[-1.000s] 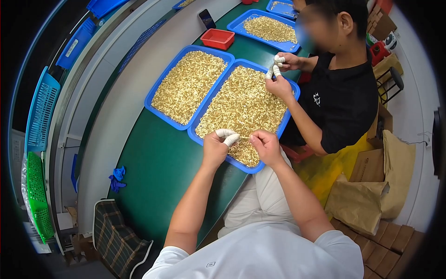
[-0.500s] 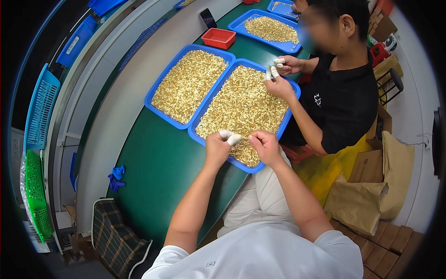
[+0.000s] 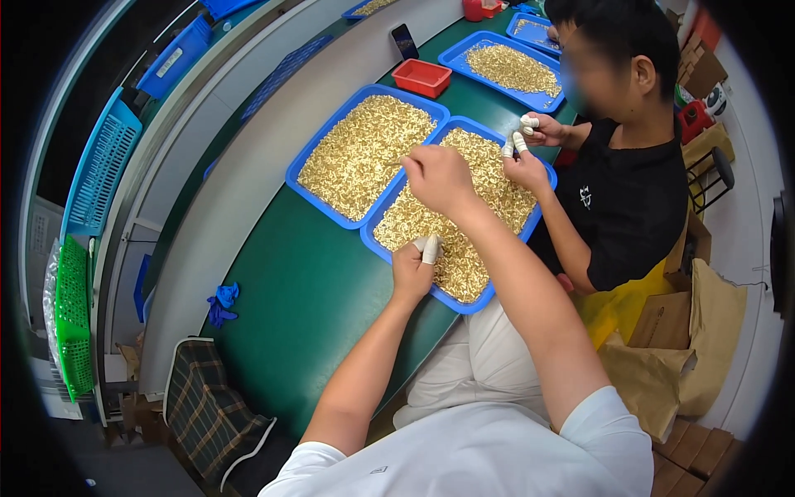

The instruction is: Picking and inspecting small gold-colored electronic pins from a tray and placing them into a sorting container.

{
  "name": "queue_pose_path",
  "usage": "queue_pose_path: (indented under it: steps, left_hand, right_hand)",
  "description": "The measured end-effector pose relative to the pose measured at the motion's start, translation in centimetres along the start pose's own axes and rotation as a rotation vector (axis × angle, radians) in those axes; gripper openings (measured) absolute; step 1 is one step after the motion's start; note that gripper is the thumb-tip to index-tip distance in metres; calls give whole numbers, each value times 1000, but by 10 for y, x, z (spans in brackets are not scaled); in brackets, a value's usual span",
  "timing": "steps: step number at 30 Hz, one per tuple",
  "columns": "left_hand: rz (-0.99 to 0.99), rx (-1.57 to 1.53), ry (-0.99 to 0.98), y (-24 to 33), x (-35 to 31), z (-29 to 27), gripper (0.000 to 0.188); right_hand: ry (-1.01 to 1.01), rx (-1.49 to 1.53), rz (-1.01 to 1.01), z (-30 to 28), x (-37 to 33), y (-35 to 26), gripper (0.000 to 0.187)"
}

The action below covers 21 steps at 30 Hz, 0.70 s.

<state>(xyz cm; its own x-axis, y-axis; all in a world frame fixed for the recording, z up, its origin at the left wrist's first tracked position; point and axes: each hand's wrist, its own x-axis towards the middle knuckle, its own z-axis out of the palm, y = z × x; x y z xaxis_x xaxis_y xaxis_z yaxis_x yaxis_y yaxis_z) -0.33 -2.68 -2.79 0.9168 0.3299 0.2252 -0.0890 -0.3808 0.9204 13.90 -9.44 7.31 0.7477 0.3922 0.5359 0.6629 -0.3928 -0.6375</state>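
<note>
My left hand (image 3: 414,267), with white finger cots on its thumb and forefinger, is over the near left edge of the right blue tray (image 3: 465,307). Its thumb and forefinger are pressed together; whatever may be between them is too small to make out. My right hand (image 3: 443,179) is stretched forward above the line where the two trays meet, its fingertips pinched toward the left blue tray (image 3: 325,210). Any piece in that pinch is too small to name. Small gold-coloured pieces (image 3: 356,153) fill both trays in a loose layer.
A co-worker's hands (image 3: 530,153), also in finger cots, are at the right tray's far right edge. Beyond stand a red bin (image 3: 421,78), a phone (image 3: 404,42) and another blue tray (image 3: 451,60). Blue gloves (image 3: 221,305) lie on the green table (image 3: 306,290).
My right hand has left its place beside my left hand and moved forward and left over the trays. My left hand remains low by the right tray. The whole view has shifted slightly.
</note>
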Motion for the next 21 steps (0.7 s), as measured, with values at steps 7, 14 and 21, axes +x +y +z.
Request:
queue_pose_path:
  steps: [7, 14, 21]
  left_hand:
    - [-45, 15, 41, 2, -2, 2, 21]
    - [-39, 57, 33, -7, 0, 0, 15]
    - [256, 404, -366, 23, 13, -2, 40]
  right_hand:
    - [-149, -159, 77, 15, 43, -2, 25]
    - [-4, 393, 323, -7, -51, 28, 28]
    - [214, 680, 545, -20, -168, 48, 26]
